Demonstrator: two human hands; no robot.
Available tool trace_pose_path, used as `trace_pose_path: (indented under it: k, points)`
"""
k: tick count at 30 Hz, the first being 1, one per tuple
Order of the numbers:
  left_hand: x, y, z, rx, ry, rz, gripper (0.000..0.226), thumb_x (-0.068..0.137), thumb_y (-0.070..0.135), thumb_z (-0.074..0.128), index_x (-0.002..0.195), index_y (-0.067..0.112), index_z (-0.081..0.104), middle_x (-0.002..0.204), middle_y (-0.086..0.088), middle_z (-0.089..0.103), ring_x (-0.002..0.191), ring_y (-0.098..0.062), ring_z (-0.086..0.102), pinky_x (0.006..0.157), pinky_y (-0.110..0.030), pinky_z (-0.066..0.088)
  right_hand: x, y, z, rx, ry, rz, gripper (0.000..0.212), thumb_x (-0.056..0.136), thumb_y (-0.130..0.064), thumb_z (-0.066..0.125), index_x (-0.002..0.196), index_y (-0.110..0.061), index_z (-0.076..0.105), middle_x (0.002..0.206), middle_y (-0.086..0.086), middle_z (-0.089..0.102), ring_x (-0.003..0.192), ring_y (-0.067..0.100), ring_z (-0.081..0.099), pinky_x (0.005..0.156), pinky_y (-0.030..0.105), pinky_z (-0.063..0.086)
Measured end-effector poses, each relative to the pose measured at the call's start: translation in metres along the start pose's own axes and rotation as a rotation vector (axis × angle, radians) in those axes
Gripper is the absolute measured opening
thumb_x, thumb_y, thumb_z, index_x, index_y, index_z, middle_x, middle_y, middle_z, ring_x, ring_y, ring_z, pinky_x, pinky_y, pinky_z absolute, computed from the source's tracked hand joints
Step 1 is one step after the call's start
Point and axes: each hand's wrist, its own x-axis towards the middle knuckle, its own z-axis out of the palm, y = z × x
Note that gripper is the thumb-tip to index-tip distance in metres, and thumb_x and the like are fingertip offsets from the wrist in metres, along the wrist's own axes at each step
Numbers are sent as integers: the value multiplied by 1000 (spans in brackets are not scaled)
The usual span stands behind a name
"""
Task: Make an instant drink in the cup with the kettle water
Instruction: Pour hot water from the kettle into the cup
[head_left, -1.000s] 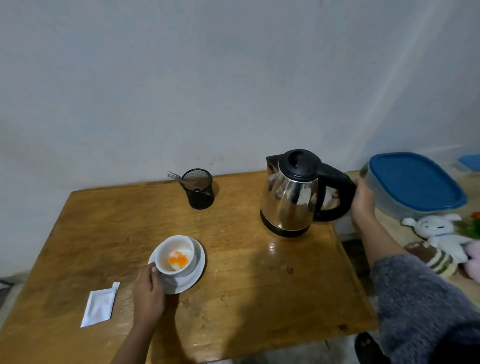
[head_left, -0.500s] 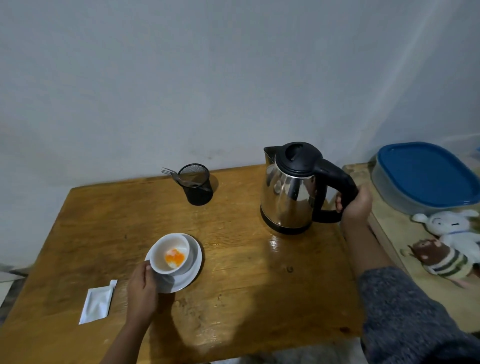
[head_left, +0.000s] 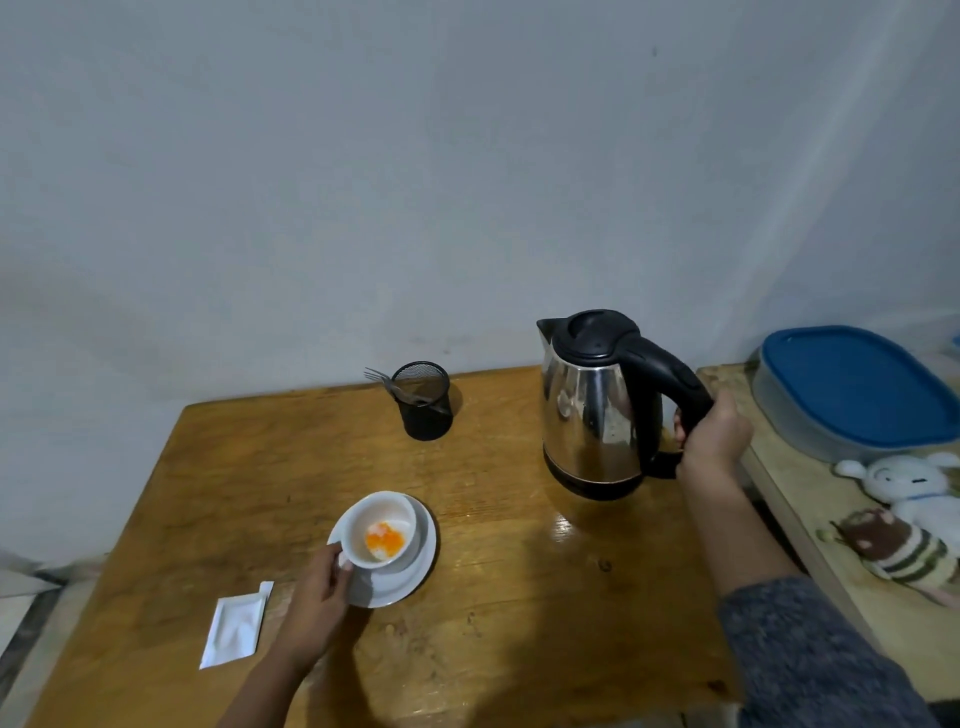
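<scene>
Our right hand (head_left: 714, 441) is wrapped tight around the black plastic handle of the kettle (head_left: 597, 410) at the right of the frame, and our left hand (head_left: 319, 597) pinches the near edge of the cup (head_left: 382, 530) in the lower middle, fingers closed on its rim. We see the kettle as a polished steel drum, mirror-bright, with a rounded black lid, a small pointed spout toward the left and a dark band at its base; whether the base is touching the wood we cannot tell. Our cup is plain white glazed china, round and tilted a little, sitting on a matching white saucer (head_left: 410, 571), with a small heap of orange and white powder in its bottom. Left of our left hand lies a flat white paper sachet (head_left: 234, 626), one corner torn; we can read no writing on it or on the kettle. Our table (head_left: 493, 597) is varnished golden wood, glossy and scuffed. Behind the cup stands a black wire-mesh holder (head_left: 423, 402) with a metal fork leaning out. At the far right we see a grey tub with a blue lid (head_left: 857, 387) and two soft knitted toys (head_left: 904, 512).
</scene>
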Motion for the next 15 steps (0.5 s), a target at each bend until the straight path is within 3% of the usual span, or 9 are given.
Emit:
trace_pose_path:
  k: [6, 11, 15]
  points:
    - [4, -2, -9, 67, -29, 51, 15, 94, 12, 44, 105, 22, 46, 102, -2, 55, 94, -19, 52, 67, -21, 38, -30, -26, 6, -68, -13, -110, 23, 79, -28, 44, 62, -14, 49, 57, 9, 48, 33, 11, 40, 34, 18, 27]
    - [12, -11, -17, 77, -86, 28, 26, 94, 13, 45, 119, 14, 51, 104, 1, 54, 97, -16, 50, 79, -30, 38, -56, -32, 10, -144, -34, -144, 22, 72, -32, 45, 62, -13, 51, 61, 14, 48, 42, 19, 39, 38, 22, 28]
    - [24, -21, -27, 79, -148, 38, 22, 94, 15, 45, 113, 19, 54, 109, -3, 62, 101, -21, 56, 82, -34, 42, -80, -28, 14, -208, -66, -174, 21, 71, -32, 46, 58, -16, 47, 61, 14, 48, 45, 21, 39, 41, 25, 28]
